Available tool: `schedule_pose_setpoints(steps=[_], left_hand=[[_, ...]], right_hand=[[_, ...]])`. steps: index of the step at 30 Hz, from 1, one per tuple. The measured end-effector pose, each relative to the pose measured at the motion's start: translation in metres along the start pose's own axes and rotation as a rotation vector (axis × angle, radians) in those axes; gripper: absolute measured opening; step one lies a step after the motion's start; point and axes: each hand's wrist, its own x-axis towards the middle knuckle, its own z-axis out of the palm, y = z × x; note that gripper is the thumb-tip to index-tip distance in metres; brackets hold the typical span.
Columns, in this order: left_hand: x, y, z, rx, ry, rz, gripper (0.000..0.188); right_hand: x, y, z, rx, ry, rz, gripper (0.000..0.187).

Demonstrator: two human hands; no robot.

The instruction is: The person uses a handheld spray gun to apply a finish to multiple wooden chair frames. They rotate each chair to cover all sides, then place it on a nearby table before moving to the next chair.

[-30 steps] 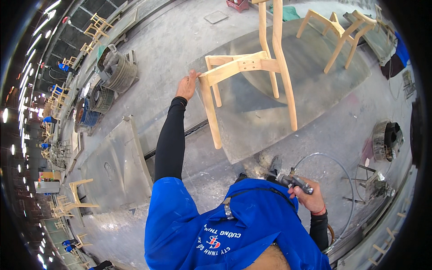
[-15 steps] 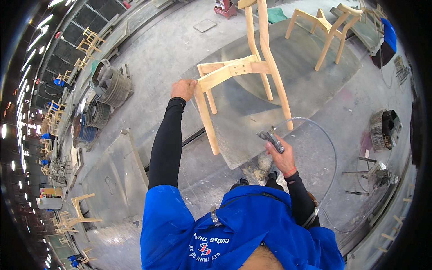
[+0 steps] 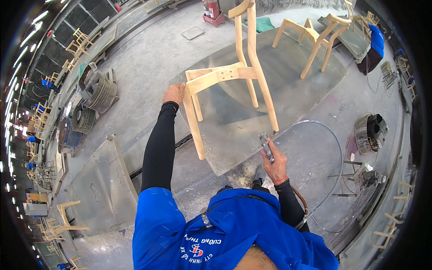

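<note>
A pale wooden chair frame [image 3: 218, 78] without a seat stands before me on a large grey sheet [image 3: 306, 96]. My left hand [image 3: 174, 93] is closed on the near left corner of the frame, at the top of a front leg. In my right hand [image 3: 275, 164] is a metal spray gun [image 3: 266, 147], gripped by its handle. Its head is just below the foot of the chair's right leg, apart from it as far as I can see. A clear hose [image 3: 335, 146] loops from the gun round to my right side. Whether spray is coming out cannot be seen.
Another chair frame [image 3: 310, 33] stands at the far right of the sheet, near a co-worker in blue [image 3: 373, 42]. Round drums [image 3: 101, 92] line the left, and a dark bucket [image 3: 371, 130] stands at right. Fire extinguishers in a red holder [image 3: 213, 19] are at the back.
My right hand has turned the spray gun more upright, its head pointing up instead of to the left. The view has shifted a little; my left hand keeps its hold on the chair frame.
</note>
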Motion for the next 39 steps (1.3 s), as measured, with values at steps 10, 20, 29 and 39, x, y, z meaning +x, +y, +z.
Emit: schedule_pose_setpoints(steps=[10, 20, 29, 39], left_hand=[[0.011, 0.002, 0.012, -0.022, 0.043, -0.016, 0.04], [0.001, -0.009, 0.034, -0.444, 0.183, 0.006, 0.041], [-0.04, 0.0, 0.04, -0.538, 0.203, -0.034, 0.053], [-0.1, 0.021, 0.049, -0.549, 0.159, -0.075, 0.047]], right_hand=[[-0.002, 0.01, -0.017, -0.182, -0.256, 0.272, 0.044], [0.027, -0.089, -0.09, 0.227, 0.022, 0.16, 0.046], [0.045, -0.105, -0.098, 0.113, -0.021, 0.057, 0.046], [0.087, -0.126, -0.121, 0.056, 0.231, -0.088, 0.049]])
